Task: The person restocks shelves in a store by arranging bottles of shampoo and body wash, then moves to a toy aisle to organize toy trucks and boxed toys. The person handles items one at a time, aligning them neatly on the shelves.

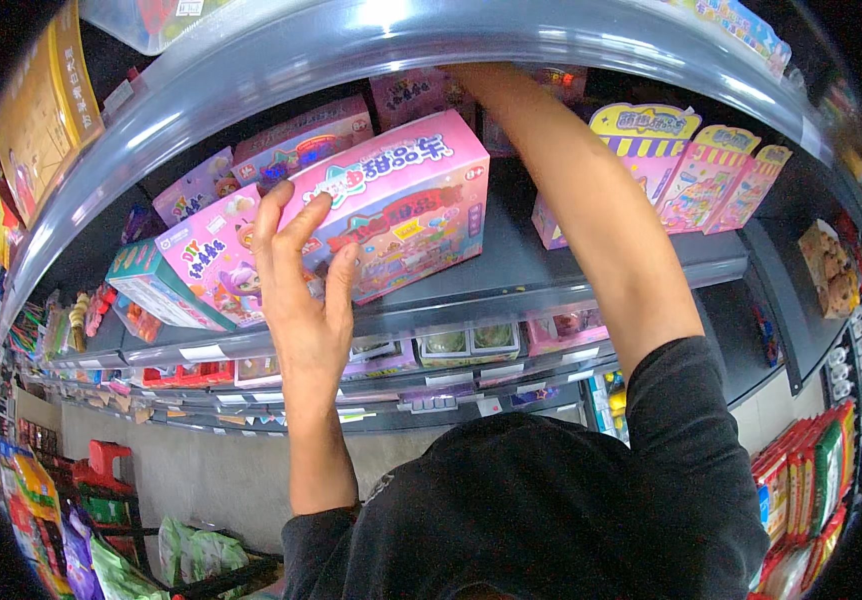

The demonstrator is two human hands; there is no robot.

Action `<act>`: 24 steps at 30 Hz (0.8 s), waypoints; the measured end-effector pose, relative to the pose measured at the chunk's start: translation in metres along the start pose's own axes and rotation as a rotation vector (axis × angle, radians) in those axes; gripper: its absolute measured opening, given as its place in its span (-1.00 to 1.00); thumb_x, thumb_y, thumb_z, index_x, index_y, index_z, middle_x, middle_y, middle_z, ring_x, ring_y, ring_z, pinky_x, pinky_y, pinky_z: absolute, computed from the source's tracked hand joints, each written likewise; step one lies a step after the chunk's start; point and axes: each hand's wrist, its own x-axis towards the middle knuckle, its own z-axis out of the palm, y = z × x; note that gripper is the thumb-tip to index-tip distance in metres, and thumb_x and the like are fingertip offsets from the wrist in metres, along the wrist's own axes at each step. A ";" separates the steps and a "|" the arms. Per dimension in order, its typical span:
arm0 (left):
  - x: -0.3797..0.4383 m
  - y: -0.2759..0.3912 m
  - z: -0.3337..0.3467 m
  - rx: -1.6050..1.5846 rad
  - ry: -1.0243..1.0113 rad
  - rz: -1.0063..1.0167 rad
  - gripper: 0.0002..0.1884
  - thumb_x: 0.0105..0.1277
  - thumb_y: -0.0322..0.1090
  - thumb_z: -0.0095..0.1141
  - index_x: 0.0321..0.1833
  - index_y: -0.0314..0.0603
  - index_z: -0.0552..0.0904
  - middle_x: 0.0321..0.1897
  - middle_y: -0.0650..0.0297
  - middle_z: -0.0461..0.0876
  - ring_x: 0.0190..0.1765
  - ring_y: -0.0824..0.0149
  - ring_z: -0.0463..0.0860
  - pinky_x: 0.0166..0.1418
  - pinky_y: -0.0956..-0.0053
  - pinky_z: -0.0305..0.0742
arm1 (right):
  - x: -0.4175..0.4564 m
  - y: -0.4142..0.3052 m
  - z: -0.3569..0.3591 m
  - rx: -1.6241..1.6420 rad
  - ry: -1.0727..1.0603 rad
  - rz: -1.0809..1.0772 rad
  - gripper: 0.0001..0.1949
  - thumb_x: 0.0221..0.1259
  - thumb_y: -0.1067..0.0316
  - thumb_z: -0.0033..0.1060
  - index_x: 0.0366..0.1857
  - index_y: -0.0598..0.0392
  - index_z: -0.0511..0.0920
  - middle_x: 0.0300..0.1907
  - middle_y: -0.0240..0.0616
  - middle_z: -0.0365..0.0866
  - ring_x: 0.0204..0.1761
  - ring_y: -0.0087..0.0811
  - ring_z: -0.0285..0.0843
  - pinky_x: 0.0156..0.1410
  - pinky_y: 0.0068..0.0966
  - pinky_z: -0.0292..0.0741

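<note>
A pink toy box [408, 202] with cartoon print and writing stands at a tilt on the dark grey shelf [521, 225]. My left hand [303, 277] holds it at the left end, fingertips over the top edge and thumb along the front. Beside that hand a pink-purple DIY toy box [213, 247] leans against a teal box [164, 289]. My right forearm [588, 172] reaches deep into the shelf. The right hand is out of view, hidden by the upper shelf's edge; similar pink boxes [419, 94] stand near where it disappears.
The clear curved edge strip [431, 34] of the upper shelf crosses above my arms. Several awning-topped pink boxes [701, 176] stand at right. Lower shelves carry boxed goods [468, 341]. A red stool [104, 465] and bagged goods [198, 551] are at lower left.
</note>
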 end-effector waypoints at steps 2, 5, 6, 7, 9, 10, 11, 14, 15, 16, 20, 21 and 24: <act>0.002 0.000 0.002 -0.007 -0.006 0.004 -0.52 0.26 -0.43 0.32 0.27 -0.17 0.57 0.40 0.01 0.43 0.50 0.00 0.34 0.56 0.16 0.16 | -0.001 -0.007 -0.002 -0.003 0.028 -0.036 -0.35 0.32 -0.17 0.21 0.33 0.08 0.47 0.24 0.08 0.56 0.19 -0.12 0.61 0.23 -0.24 0.56; 0.002 0.000 0.001 0.005 -0.002 0.016 -0.52 0.24 -0.46 0.33 0.26 -0.18 0.57 0.40 -0.01 0.40 0.46 -0.03 0.37 0.50 0.15 0.27 | 0.002 -0.034 0.017 0.071 -0.052 -0.165 -0.33 0.32 -0.20 0.21 0.35 0.08 0.46 0.27 0.08 0.55 0.20 -0.13 0.60 0.24 -0.25 0.55; 0.001 0.001 0.000 0.008 0.002 0.026 -0.52 0.24 -0.47 0.33 0.25 -0.18 0.57 0.41 -0.02 0.39 0.44 -0.05 0.39 0.47 0.14 0.32 | 0.002 -0.043 0.023 0.109 -0.113 -0.209 -0.32 0.32 -0.20 0.21 0.35 0.08 0.45 0.27 0.09 0.55 0.21 -0.13 0.60 0.24 -0.25 0.55; 0.001 0.001 0.000 -0.002 0.005 0.034 -0.52 0.24 -0.47 0.33 0.25 -0.18 0.57 0.41 -0.02 0.39 0.44 -0.04 0.39 0.47 0.14 0.32 | 0.002 -0.050 0.026 0.148 -0.199 -0.242 -0.32 0.32 -0.21 0.21 0.36 0.08 0.45 0.28 0.09 0.54 0.21 -0.13 0.60 0.25 -0.25 0.55; 0.000 -0.001 -0.001 -0.020 0.009 0.046 -0.52 0.24 -0.47 0.33 0.25 -0.18 0.57 0.40 -0.02 0.39 0.44 -0.04 0.39 0.46 0.14 0.32 | 0.000 -0.060 0.024 0.246 -0.416 -0.244 -0.30 0.32 -0.22 0.20 0.37 0.07 0.44 0.29 0.09 0.54 0.22 -0.14 0.59 0.25 -0.25 0.55; -0.001 -0.001 -0.001 -0.027 0.007 0.045 -0.52 0.24 -0.46 0.33 0.24 -0.18 0.57 0.40 -0.02 0.39 0.44 -0.04 0.39 0.47 0.13 0.31 | -0.004 -0.062 0.019 0.301 -0.522 -0.213 -0.30 0.32 -0.23 0.20 0.38 0.07 0.44 0.30 0.09 0.54 0.23 -0.14 0.59 0.26 -0.26 0.55; -0.001 -0.001 -0.001 -0.034 0.005 0.044 -0.52 0.24 -0.46 0.33 0.24 -0.18 0.57 0.40 -0.02 0.39 0.44 -0.04 0.38 0.47 0.13 0.30 | -0.009 -0.067 0.016 0.318 -0.571 -0.149 -0.26 0.31 -0.26 0.21 0.41 0.06 0.41 0.32 0.08 0.52 0.24 -0.14 0.58 0.30 -0.26 0.53; -0.003 -0.002 0.001 -0.029 0.014 0.040 -0.52 0.24 -0.46 0.33 0.24 -0.18 0.57 0.40 -0.02 0.40 0.44 -0.04 0.38 0.50 0.12 0.26 | -0.014 -0.074 0.021 0.268 -0.776 -0.087 -0.23 0.29 -0.26 0.24 0.46 0.03 0.36 0.34 0.07 0.50 0.24 -0.12 0.59 0.33 -0.24 0.52; -0.003 -0.002 0.002 -0.023 0.023 0.038 -0.52 0.24 -0.46 0.33 0.25 -0.18 0.57 0.40 -0.02 0.40 0.45 -0.04 0.38 0.50 0.11 0.25 | -0.012 -0.073 0.029 0.217 -0.683 -0.178 -0.28 0.27 -0.22 0.28 0.39 0.04 0.43 0.28 0.00 0.56 0.17 -0.16 0.61 0.25 -0.28 0.55; -0.003 -0.003 0.002 -0.037 0.029 0.034 -0.52 0.24 -0.45 0.33 0.25 -0.18 0.57 0.40 -0.02 0.40 0.45 -0.04 0.38 0.51 0.11 0.24 | -0.014 -0.068 0.034 0.191 -0.657 -0.207 -0.29 0.28 -0.21 0.28 0.39 0.04 0.44 0.28 -0.01 0.56 0.17 -0.17 0.62 0.24 -0.29 0.55; 0.000 -0.005 0.001 -0.032 0.031 0.034 -0.53 0.25 -0.44 0.33 0.24 -0.19 0.58 0.40 -0.02 0.40 0.45 -0.03 0.38 0.52 0.11 0.22 | -0.017 -0.046 0.025 0.079 -0.423 -0.196 -0.34 0.30 -0.15 0.28 0.36 0.06 0.47 0.25 -0.04 0.59 0.14 -0.19 0.63 0.21 -0.32 0.56; -0.001 -0.004 0.002 -0.027 0.031 0.035 -0.54 0.25 -0.44 0.33 0.23 -0.19 0.58 0.40 -0.01 0.39 0.45 -0.03 0.37 0.52 0.11 0.22 | -0.019 -0.038 0.015 0.027 -0.353 -0.171 -0.35 0.30 -0.14 0.28 0.35 0.06 0.47 0.24 -0.05 0.59 0.14 -0.19 0.63 0.20 -0.33 0.56; 0.001 0.001 0.007 -0.048 0.016 0.009 -0.54 0.24 -0.44 0.34 0.22 -0.18 0.58 0.41 -0.01 0.39 0.45 -0.03 0.37 0.51 0.10 0.23 | -0.022 -0.016 -0.002 -0.131 -0.242 -0.080 -0.39 0.32 -0.09 0.28 0.32 0.07 0.50 0.22 -0.07 0.61 0.12 -0.21 0.64 0.18 -0.35 0.57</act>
